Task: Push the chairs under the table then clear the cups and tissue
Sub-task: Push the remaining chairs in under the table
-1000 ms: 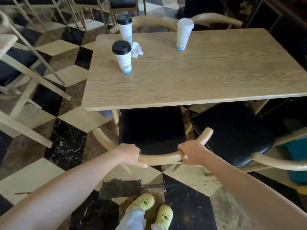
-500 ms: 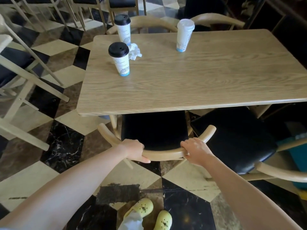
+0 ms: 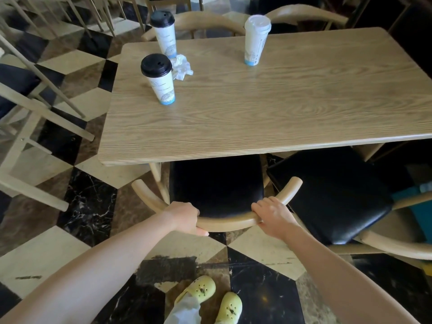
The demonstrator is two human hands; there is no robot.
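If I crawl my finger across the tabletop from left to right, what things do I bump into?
Near black-lid cup → crumpled tissue → white-lid cup. The far black-lid cup stands over both the near cup and the tissue, so it has no clear place.

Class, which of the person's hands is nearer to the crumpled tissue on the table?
The left hand. It grips the chair's backrest below the tissue; the right hand grips the same rail farther right, so farther from it.
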